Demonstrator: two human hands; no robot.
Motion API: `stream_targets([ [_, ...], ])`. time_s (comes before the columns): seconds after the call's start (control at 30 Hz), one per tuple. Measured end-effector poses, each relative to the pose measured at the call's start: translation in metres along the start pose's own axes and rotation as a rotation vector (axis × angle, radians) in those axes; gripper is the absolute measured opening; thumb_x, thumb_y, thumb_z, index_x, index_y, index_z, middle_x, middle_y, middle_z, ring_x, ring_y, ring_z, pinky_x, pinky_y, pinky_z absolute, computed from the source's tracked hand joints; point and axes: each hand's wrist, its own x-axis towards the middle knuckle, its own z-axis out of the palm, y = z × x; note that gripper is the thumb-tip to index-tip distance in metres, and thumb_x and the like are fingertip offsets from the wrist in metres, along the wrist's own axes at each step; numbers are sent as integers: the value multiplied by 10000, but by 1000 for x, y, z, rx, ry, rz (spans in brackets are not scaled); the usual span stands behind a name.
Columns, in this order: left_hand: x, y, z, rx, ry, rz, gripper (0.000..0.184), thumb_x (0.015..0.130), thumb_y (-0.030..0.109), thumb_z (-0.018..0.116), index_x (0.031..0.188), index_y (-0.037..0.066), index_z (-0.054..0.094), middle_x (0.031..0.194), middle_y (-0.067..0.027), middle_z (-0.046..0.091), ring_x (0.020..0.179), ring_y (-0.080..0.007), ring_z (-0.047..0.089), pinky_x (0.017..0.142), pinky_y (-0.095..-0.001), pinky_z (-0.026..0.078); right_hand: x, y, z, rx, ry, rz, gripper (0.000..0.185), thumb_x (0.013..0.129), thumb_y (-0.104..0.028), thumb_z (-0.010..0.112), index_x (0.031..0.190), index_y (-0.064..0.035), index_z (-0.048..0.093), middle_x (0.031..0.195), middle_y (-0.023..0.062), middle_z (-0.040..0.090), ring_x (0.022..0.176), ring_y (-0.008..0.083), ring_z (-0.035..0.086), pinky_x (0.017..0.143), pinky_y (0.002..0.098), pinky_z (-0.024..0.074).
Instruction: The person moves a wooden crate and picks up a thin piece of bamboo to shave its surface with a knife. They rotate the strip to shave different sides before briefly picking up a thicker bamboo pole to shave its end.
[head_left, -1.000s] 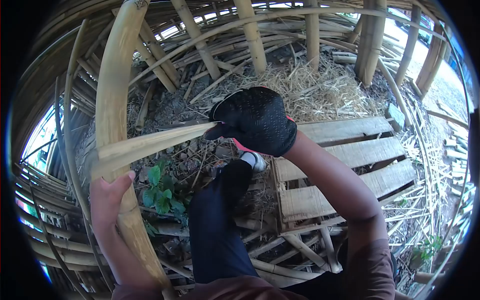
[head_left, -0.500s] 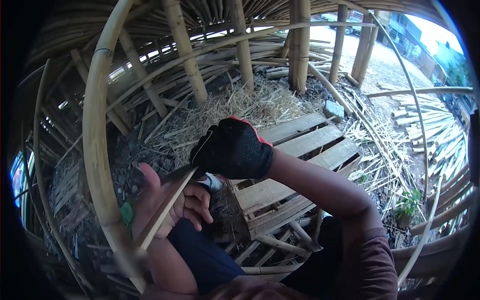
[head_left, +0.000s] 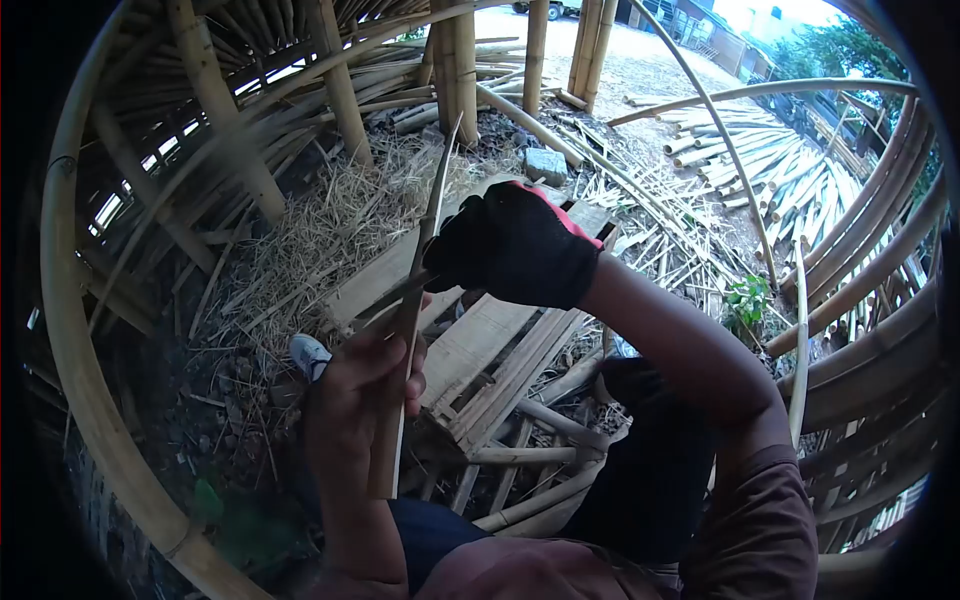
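A long split bamboo strip stands nearly upright in front of me, its thin pointed end up. My bare left hand is closed round its lower part, with fingertips showing on the right side. My right hand, in a black and red glove, is closed beside the strip's upper part. A dark, narrow blade-like piece reaches from the glove across the strip; the glove's fingers wrap its end. Behind both hands lies a wooden slatted pallet.
A curved bamboo pole arches along the left. Bamboo posts rise behind dry shavings. A grey block lies beyond the pallet. Cut bamboo poles are piled at the right. A shoe shows at the left.
The view has swung to the right. The bamboo strip has turned from slanting to nearly upright. My left hand, open half a second ago, has closed round it.
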Motion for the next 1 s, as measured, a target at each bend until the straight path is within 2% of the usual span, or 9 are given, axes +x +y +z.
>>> stream_targets([
  [0.17, 11, -39, -30, -131, -178, -236, 675, 917, 258, 611, 1455, 17, 282, 880, -66, 536, 679, -138, 581, 560, -264, 538, -37, 16, -16, -73, -263, 379, 294, 889, -448, 587, 918, -175, 692, 857, 48, 667, 723, 252, 647, 634, 370, 506],
  [0.33, 1, -70, -44, -356, -216, -290, 786, 789, -33, 510, 1501, 20, 181, 873, -68, 464, 610, -121, 531, 496, -272, 486, -68, 13, -3, 192, -393, 874, 301, 925, -414, 536, 1041, -170, 670, 919, 82, 687, 841, 290, 673, 719, 391, 532],
  [0.43, -11, -78, -31, -389, -88, -300, 700, 835, 45, 458, 1492, 29, 218, 855, -61, 450, 586, -111, 483, 489, -257, 452, -78, 2, 14, 354, -370, 901, 265, 924, -318, 564, 1115, -146, 629, 958, 130, 676, 861, 323, 669, 744, 406, 532],
  [0.63, -18, -89, -45, -503, 53, -384, 470, 1016, 222, 356, 1451, 60, 282, 823, -29, 417, 455, -57, 394, 351, -205, 389, -76, -32, 49, 390, -367, 547, 218, 901, -245, 615, 1095, -160, 668, 910, 71, 694, 770, 258, 691, 651, 349, 551],
  [0.67, -18, -83, -38, -428, 48, -427, 509, 1035, 381, 342, 1463, 114, 271, 766, -6, 417, 424, -33, 370, 319, -176, 355, -75, -36, 54, 371, -389, 450, 213, 889, -238, 620, 1083, -165, 670, 932, 65, 689, 778, 258, 690, 648, 352, 551],
  [0.77, -23, -94, -34, -406, -10, -412, 482, 1039, 385, 316, 1467, 166, 276, 671, 15, 397, 399, -35, 375, 328, -179, 374, -72, -49, 69, 379, -417, 249, 211, 884, -249, 604, 1078, -186, 661, 996, 44, 654, 799, 256, 679, 640, 356, 548],
  [0.83, -21, -104, -39, -464, 20, -441, 469, 1045, 367, 279, 1473, 177, 274, 580, 42, 358, 362, -37, 366, 313, -181, 367, -58, -62, 65, 413, -601, 337, 225, 893, -253, 592, 1100, -191, 653, 994, 38, 648, 801, 249, 678, 631, 359, 546],
  [0.93, -17, -106, -42, -549, 4, -563, 352, 1029, 306, 257, 913, 104, 521, 478, 23, 352, 279, -55, 329, 247, -212, 310, -62, -62, 79, 413, -551, 239, 242, 917, -266, 553, 1125, -182, 645, 986, 49, 640, 832, 241, 676, 619, 370, 548],
  [1.0, -18, -106, -43, -636, 17, -555, 351, 1029, 301, 256, 897, 96, 508, 485, 23, 358, 282, -54, 331, 248, -206, 309, -61, -69, 76, 423, -571, 227, 259, 930, -261, 527, 1145, -170, 640, 992, 60, 628, 854, 237, 673, 624, 370, 553],
])
